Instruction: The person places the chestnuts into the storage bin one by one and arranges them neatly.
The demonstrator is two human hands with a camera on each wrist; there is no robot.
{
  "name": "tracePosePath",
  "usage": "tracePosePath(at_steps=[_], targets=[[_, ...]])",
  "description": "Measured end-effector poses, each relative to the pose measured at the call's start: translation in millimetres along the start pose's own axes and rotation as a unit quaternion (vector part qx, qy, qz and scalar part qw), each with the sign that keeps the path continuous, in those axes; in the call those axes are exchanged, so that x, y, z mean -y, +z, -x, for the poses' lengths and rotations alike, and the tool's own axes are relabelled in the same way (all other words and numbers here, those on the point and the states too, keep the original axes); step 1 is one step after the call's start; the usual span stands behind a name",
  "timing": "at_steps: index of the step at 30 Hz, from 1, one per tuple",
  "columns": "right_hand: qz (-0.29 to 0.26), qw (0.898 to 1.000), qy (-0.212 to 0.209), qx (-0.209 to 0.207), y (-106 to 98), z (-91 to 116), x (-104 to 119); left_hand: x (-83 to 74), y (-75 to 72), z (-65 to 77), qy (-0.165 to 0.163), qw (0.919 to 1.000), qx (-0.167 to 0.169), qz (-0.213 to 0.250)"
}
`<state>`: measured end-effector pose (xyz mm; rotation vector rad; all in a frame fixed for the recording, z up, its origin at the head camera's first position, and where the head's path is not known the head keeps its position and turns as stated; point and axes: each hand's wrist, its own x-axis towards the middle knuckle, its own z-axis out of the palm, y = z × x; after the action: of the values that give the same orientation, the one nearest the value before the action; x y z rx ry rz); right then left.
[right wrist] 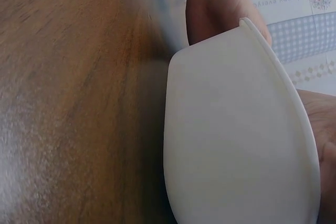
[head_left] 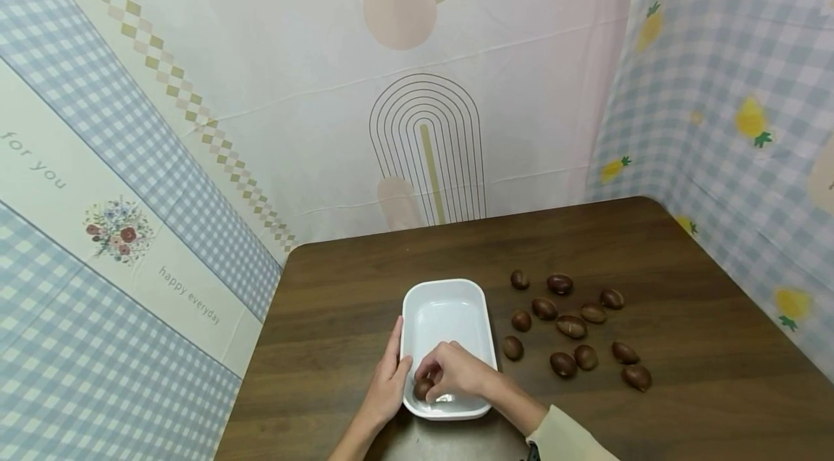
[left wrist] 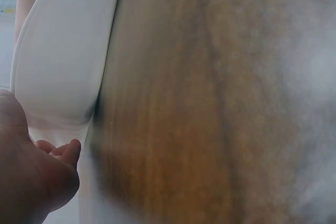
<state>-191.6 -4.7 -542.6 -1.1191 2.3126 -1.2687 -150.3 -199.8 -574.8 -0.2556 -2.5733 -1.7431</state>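
Note:
A white rectangular tray (head_left: 446, 299) stands on the table. My left hand (head_left: 386, 387) holds it at the left side, thumb over the rim and fingers along the outer wall; in the left wrist view the left hand (left wrist: 39, 174) is beside the tray's wall (left wrist: 63, 51). Inside the near left corner, my right hand (head_left: 456, 370) pinches a brown chestnut (head_left: 423, 390) low over the tray floor; whether it touches the floor I cannot tell. The tray's outer wall (right wrist: 231, 129) hides the chestnut in the right wrist view.
Several loose chestnuts (head_left: 571, 326) lie scattered on the brown wooden table (head_left: 326, 316), to the right of the tray. Patterned cloths (head_left: 313, 85) hang behind the table and along both sides.

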Motion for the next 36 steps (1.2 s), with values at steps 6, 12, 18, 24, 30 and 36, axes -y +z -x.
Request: tracePosePath(at_steps=[6, 12, 18, 24, 30, 36], targets=[[-0.011, 1.000, -0.003, 0.016, 0.8, 1.6, -1.0, -0.6, 0.0, 0.1, 0.012, 0.9999, -0.001, 0.002], [-0.047, 0.999, 0.008, 0.022, -1.4, 3.9, 0.0, -0.7, 0.5, 0.4, 0.013, 0.9999, -0.002, -0.002], [-0.054, 0.998, 0.006, 0.027, -4.3, 5.9, 1.5, -0.5, 1.0, 0.1, 0.010, 0.9999, -0.001, -0.002], [-0.052, 0.998, 0.006, 0.020, -6.7, 6.9, 1.2, -0.3, 1.2, 0.2, 0.010, 1.0000, 0.000, 0.000], [-0.081, 0.997, -0.003, -0.017, -15.1, 9.1, 3.7, -0.9, 0.9, 0.6, 0.013, 0.9999, -0.002, -0.005], [-0.095, 0.991, -0.027, -0.094, -34.8, 17.7, 8.6, -0.1, 1.6, 0.5, 0.014, 0.9999, 0.004, 0.006]])
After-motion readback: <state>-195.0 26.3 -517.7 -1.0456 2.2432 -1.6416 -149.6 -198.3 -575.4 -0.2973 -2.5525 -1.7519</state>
